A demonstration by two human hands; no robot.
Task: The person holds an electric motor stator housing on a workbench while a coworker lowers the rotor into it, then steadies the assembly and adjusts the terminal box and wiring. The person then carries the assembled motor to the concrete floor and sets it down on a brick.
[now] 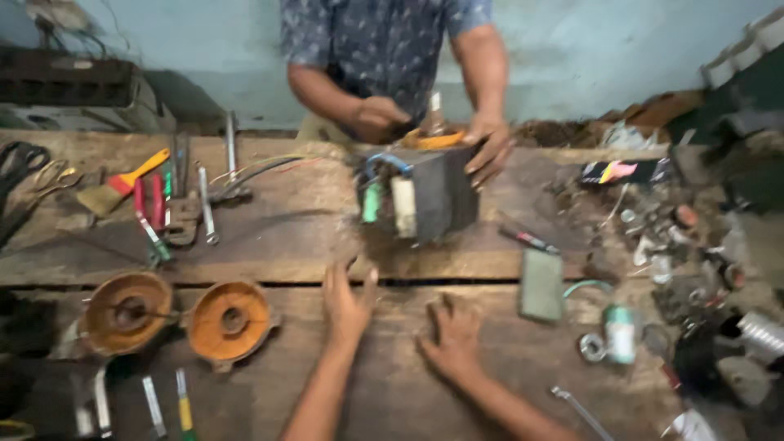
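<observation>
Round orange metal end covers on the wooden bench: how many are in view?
2. One round orange metal end cover lies at the bench's near left; the second sits just right of it, left of the wearer's left hand. Clutter could hide others.

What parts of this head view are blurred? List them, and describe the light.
Head view: motion blur throughout, heaviest on the grey block and the co-worker's hands; left hand and right hand are soft-edged; light is flat and dim, no glare.

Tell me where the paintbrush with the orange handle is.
In the head view, the paintbrush lies at the far left of the wooden bench, just left of the red-handled pliers.
</observation>
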